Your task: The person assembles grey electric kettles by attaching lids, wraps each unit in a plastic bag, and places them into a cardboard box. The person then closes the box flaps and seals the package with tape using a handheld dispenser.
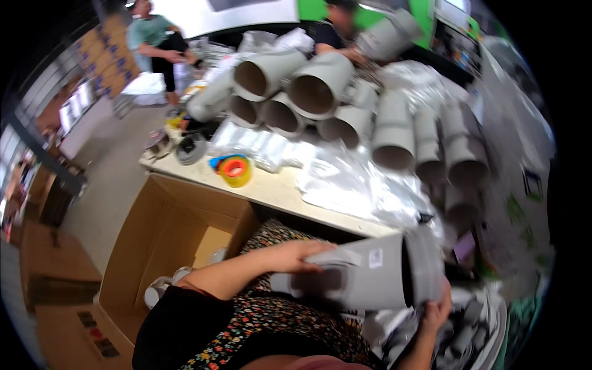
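A large grey plastic pipe fitting (376,271) lies across my lap, with a small white label and a dark oval patch on its side. My left hand (303,256) rests over its upper left part, fingers curled against it. At the right end sits a grey ring-shaped piece (424,265), with a dark gap between it and the fitting's body; I cannot tell whether the two are joined. My right hand (436,306) grips this ring-shaped piece at its lower edge. The fingertips of the right hand are partly hidden behind it.
A cream table (271,191) ahead bears stacked grey pipe fittings (320,83), clear plastic bags (345,179) and a yellow tape roll (236,172). An open cardboard box (132,265) stands at left. More grey parts (465,333) lie at lower right. Across the table, a person (333,34) holds another fitting.
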`<state>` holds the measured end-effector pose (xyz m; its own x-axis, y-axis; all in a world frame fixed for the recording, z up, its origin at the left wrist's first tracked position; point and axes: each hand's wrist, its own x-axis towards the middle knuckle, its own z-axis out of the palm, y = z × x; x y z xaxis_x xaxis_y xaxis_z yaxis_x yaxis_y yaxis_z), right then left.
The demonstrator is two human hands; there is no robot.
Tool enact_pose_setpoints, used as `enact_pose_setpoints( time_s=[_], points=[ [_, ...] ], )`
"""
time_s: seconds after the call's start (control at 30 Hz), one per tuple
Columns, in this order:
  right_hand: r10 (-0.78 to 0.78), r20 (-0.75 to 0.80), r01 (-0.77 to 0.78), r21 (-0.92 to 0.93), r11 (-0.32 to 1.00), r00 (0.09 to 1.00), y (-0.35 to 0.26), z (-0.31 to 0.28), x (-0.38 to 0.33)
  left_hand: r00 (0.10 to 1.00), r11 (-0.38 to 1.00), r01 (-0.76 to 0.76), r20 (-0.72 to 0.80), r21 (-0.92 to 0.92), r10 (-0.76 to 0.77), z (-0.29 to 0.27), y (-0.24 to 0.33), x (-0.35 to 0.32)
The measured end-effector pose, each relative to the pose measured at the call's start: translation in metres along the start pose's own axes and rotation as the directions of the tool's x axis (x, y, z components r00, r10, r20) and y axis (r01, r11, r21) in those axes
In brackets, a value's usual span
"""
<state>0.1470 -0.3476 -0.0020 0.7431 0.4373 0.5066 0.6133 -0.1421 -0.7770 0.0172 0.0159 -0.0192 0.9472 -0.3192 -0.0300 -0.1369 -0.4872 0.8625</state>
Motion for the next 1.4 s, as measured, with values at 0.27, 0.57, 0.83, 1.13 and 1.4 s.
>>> enact_pose_setpoints(
  time_s=[0.27, 0.57, 0.83, 1.13, 1.4],
  points=[
    [-0.145, 0.100, 0.165, -0.241, 0.956, 0.984, -0.011, 0.018, 0.016, 0.998, 0.997, -0.013, -0.064, -0.082, 0.007, -0.002, 0.000, 0.000],
    [-0.227, 0.156, 0.263, -0.280, 0.923, 0.961, -0.020, 0.011, 0.028, 0.994, 1.000, -0.026, -0.103, 0.018, 0.028, -0.008, 0.012, 0.006],
    [-0.304, 0.186, 0.346, -0.275, 0.897, 0.934, -0.009, 0.004, 0.025, 0.978, 0.986, -0.161, -0.130, 0.040, 0.165, -0.012, 0.005, 0.018],
    [-0.275, 0.198, 0.322, -0.271, 0.907, 0.941, -0.006, 0.013, 0.054, 0.972, 0.994, -0.029, -0.237, -0.109, 0.002, -0.008, -0.015, 0.012],
    [-0.443, 0.322, 0.511, -0.169, 0.843, 0.837, 0.010, 0.020, 0.097, 0.929, 0.997, -0.068, -0.366, -0.021, 0.055, -0.016, -0.023, 0.008]
  ],
)
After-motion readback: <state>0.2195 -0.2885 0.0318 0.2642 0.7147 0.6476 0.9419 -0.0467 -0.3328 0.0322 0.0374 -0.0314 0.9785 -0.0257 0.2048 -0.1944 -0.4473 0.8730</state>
